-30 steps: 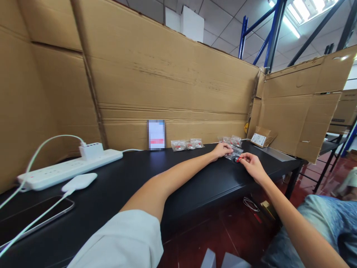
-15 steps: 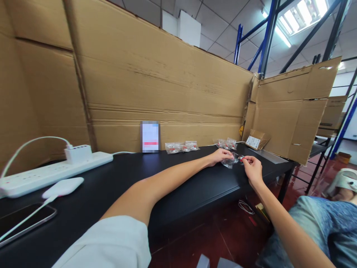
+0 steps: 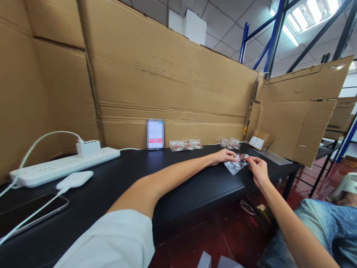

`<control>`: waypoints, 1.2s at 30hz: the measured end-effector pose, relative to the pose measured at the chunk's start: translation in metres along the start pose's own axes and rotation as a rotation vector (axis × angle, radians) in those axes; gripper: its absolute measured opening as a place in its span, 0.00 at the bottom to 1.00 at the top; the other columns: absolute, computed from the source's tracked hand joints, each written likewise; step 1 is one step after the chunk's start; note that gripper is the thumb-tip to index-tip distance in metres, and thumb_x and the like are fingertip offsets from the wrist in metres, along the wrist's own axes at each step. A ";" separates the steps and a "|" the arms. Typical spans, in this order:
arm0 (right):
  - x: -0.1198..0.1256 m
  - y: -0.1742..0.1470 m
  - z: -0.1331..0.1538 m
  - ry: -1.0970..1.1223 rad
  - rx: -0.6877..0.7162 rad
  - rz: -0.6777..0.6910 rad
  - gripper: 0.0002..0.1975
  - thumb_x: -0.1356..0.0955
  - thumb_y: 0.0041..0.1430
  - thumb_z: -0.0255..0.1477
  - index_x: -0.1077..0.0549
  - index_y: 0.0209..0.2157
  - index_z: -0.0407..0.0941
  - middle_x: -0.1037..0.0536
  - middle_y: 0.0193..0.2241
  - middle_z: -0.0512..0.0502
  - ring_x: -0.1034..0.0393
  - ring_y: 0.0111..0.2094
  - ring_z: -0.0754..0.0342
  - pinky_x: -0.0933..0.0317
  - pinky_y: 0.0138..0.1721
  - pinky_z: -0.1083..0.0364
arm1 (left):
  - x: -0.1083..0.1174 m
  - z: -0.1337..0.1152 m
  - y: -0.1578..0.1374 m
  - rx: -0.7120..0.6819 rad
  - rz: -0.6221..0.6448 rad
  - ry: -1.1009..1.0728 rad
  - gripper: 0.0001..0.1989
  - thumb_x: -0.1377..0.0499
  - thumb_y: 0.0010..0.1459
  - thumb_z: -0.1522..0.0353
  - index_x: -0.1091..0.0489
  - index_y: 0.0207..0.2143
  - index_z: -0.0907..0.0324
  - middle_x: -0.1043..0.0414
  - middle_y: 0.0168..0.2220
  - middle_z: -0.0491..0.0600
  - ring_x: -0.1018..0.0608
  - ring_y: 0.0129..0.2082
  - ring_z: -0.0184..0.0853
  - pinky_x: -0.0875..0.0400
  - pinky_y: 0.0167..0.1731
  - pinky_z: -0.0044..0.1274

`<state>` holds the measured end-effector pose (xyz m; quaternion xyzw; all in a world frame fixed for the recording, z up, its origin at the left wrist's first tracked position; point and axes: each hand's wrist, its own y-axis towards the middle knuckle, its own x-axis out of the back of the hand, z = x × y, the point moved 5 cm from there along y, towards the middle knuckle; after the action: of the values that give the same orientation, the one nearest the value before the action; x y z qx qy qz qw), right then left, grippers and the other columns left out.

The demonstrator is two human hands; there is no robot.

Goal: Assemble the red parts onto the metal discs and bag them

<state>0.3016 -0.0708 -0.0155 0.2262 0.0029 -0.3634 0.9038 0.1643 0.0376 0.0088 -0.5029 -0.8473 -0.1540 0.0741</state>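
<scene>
My left hand [image 3: 224, 156] is closed on a clear plastic bag [image 3: 234, 167], which hangs crinkled just above the black table. The fingers of my right hand [image 3: 258, 168] pinch a small round, shiny item with a red part [image 3: 244, 159]; its exact kind is too small to make out. This item sits at the bag's right edge, and I cannot tell whether any of it is inside. Behind my hands lie small clear bags with red-marked contents [image 3: 228, 143], and another group of such bags [image 3: 185, 145] lies further left.
A cardboard wall [image 3: 173, 89] runs along the back of the black table [image 3: 178, 197]. A device with a lit screen [image 3: 155, 134] leans on it. To the left lie a power strip [image 3: 67, 163], a phone [image 3: 33, 212] and cables. A small carton [image 3: 260, 140] stands at the back right.
The plastic bag now hangs more spread out below my left hand, and the round item shows more clearly beside it. The whole view has shifted slightly.
</scene>
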 end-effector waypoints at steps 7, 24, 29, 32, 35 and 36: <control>-0.004 -0.003 0.006 0.109 -0.079 0.125 0.18 0.24 0.33 0.38 0.25 0.25 0.39 0.33 0.16 0.53 0.48 0.17 0.63 0.56 0.18 0.60 | 0.001 0.001 -0.001 -0.001 -0.005 0.006 0.18 0.31 0.43 0.64 0.23 0.37 0.63 0.24 0.29 0.49 0.28 0.25 0.27 0.43 0.24 0.19; -0.003 0.002 -0.002 -0.315 0.075 0.082 0.20 0.26 0.36 0.40 0.21 0.28 0.39 0.33 0.15 0.53 0.45 0.18 0.60 0.52 0.20 0.59 | -0.004 0.007 -0.003 -0.005 -0.010 -0.195 0.26 0.26 0.34 0.65 0.24 0.38 0.64 0.23 0.30 0.51 0.23 0.29 0.32 0.29 0.38 0.27; -0.004 0.000 0.003 -0.313 0.094 0.106 0.21 0.25 0.35 0.41 0.20 0.28 0.39 0.36 0.14 0.55 0.47 0.18 0.61 0.53 0.20 0.59 | -0.007 0.005 -0.005 -0.015 -0.006 -0.193 0.26 0.26 0.34 0.64 0.24 0.39 0.65 0.23 0.30 0.52 0.23 0.28 0.30 0.30 0.34 0.24; -0.005 -0.001 0.004 -0.325 0.089 0.134 0.21 0.25 0.35 0.42 0.19 0.28 0.39 0.37 0.14 0.55 0.49 0.18 0.61 0.56 0.20 0.58 | -0.007 0.005 -0.006 -0.019 -0.019 -0.184 0.26 0.26 0.35 0.63 0.24 0.39 0.65 0.23 0.29 0.51 0.24 0.27 0.29 0.33 0.29 0.21; -0.007 -0.002 0.003 -0.348 0.085 0.167 0.23 0.26 0.37 0.43 0.19 0.31 0.39 0.37 0.14 0.55 0.50 0.19 0.61 0.57 0.21 0.58 | -0.008 0.005 -0.005 0.002 -0.056 -0.184 0.25 0.26 0.35 0.63 0.24 0.36 0.65 0.24 0.28 0.51 0.24 0.26 0.30 0.33 0.28 0.21; -0.007 -0.002 0.003 -0.351 0.088 0.176 0.23 0.26 0.38 0.43 0.19 0.32 0.39 0.37 0.15 0.54 0.49 0.20 0.60 0.56 0.22 0.58 | -0.008 0.005 -0.005 0.011 -0.077 -0.191 0.24 0.26 0.34 0.63 0.24 0.36 0.65 0.24 0.28 0.51 0.24 0.26 0.30 0.33 0.28 0.21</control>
<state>0.2944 -0.0687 -0.0125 0.1982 -0.1902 -0.3167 0.9079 0.1643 0.0301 0.0009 -0.4818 -0.8701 -0.1036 -0.0102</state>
